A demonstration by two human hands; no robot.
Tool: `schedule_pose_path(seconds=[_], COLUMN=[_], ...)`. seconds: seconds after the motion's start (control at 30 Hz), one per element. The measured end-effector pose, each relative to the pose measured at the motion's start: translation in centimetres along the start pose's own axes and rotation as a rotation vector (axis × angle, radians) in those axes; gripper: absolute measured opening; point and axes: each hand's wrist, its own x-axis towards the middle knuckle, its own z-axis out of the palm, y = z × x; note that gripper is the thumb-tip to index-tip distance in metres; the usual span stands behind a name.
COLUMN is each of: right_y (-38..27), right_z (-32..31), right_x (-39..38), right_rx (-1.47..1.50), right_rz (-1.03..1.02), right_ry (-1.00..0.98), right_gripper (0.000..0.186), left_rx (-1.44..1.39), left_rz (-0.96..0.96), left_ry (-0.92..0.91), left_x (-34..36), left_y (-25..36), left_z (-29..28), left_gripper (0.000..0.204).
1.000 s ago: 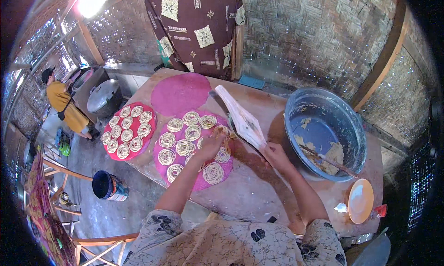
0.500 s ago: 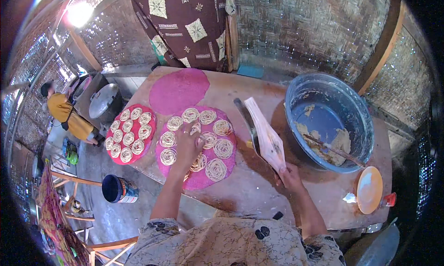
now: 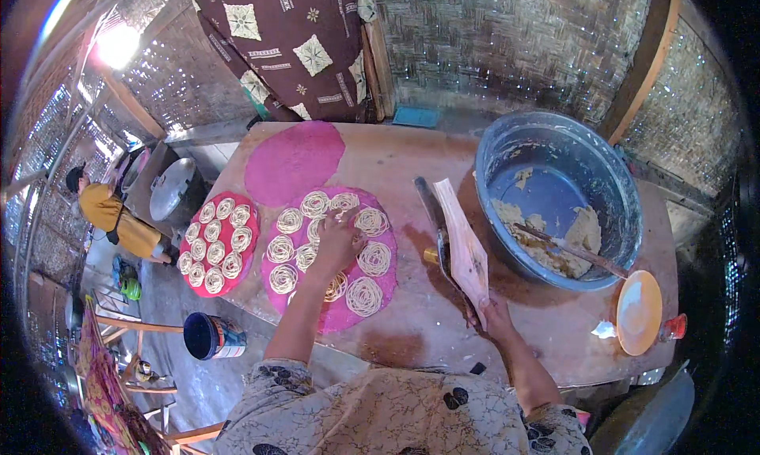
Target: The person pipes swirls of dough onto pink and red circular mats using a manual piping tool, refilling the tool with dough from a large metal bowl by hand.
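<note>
A: Take the pink mat (image 3: 332, 257) as our mark. Far to its left a person in yellow (image 3: 111, 214) crouches on the floor by a metal pot (image 3: 172, 187), and a red mat (image 3: 218, 245) full of noodle coils (image 3: 214, 253) lies just beside ours.

B: What has changed with us?

A: A second ago both our hands were together at the mat's right edge. Now the left hand (image 3: 336, 245) lies palm down in the middle of it, fingers loosely spread over a coil, pressing rather than pinching. So we judge one more coil is being set among those already there.

B: And the right hand?

A: The right hand (image 3: 495, 316) has drawn back to the mat's right, closed around the near end of the wooden press (image 3: 463, 245), which now lies flat on the table (image 3: 396, 158).

B: What crowds us?

A: Right of the press, the blue basin (image 3: 625, 210) with dough (image 3: 554, 241) and a stick, then an orange lid (image 3: 639, 312). Behind our mat lies a bare pink mat (image 3: 294, 162).
</note>
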Motion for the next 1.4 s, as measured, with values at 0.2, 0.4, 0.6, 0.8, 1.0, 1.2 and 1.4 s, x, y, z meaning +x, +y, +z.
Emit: schedule_pose_path(seconds=[0.2,0.4,0.6,0.8,1.0,1.2,1.4], right_y=[-1.5,-1.9,-2.2,-1.8,-1.2,-1.2,-1.3], right_z=[0.8,0.9,0.7,0.7,0.4,0.4,0.3], right_x=[-0.1,-0.1,-0.1,-0.1,0.1,0.1,0.0], right_rx=[-0.026,-0.052,-0.053,-0.014,-0.004,0.011,-0.007], right_rz=[-0.013,-0.054,-0.029,-0.039,-0.032,-0.037,-0.007], right_ry=[-0.022,-0.029,-0.051,-0.049,-0.069,-0.060,-0.052], right_gripper=[0.054,0.059,0.059,0.056,0.056,0.052,0.055], left_rx=[0.081,-0.030,-0.053,-0.015,-0.051,0.013,0.064], left_rz=[0.045,0.039,0.036,0.075,0.081,0.067,0.025], left_ry=[-0.067,-0.096,-0.107,-0.129,-0.159,-0.109,-0.086], left_x=[0.6,0.6,0.8,1.0,1.1,0.8,0.1], left_y=[0.6,-0.8,0.2,0.5,0.7,0.2,0.7], left_z=[-0.5,-0.4,-2.7,-1.6,-0.5,-0.6,-0.7], left_gripper=[0.018,0.017,0.032,0.016,0.016,0.017,0.014])
